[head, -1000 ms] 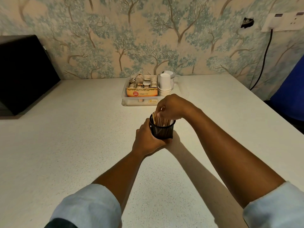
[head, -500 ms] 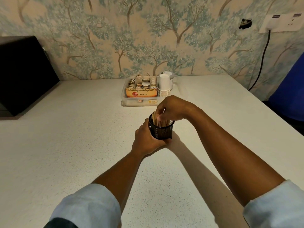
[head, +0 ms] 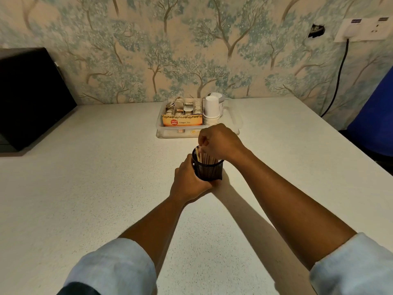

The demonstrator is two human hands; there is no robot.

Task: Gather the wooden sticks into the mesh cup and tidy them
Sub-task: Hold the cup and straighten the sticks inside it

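A black mesh cup (head: pixel 209 170) stands upright on the white speckled counter, near the middle of the view. Several wooden sticks (head: pixel 206 157) stand inside it, their tops just above the rim. My left hand (head: pixel 188 180) wraps around the cup's left side and base. My right hand (head: pixel 218 141) hovers over the cup's mouth with its fingers pinched on the tops of the sticks at the left side. The lower parts of the sticks are hidden by the mesh.
Behind the cup sits a clear plastic tray (head: pixel 234 122) holding an orange tea box (head: pixel 182 121), sachets and stacked white paper cups (head: pixel 211 112). A black appliance (head: pixel 29 96) stands at the far left. A power cable (head: pixel 338 77) hangs at the right wall.
My right hand has shifted slightly over the cup mouth, working the stick tops. The left hand and the cup have stayed in place.
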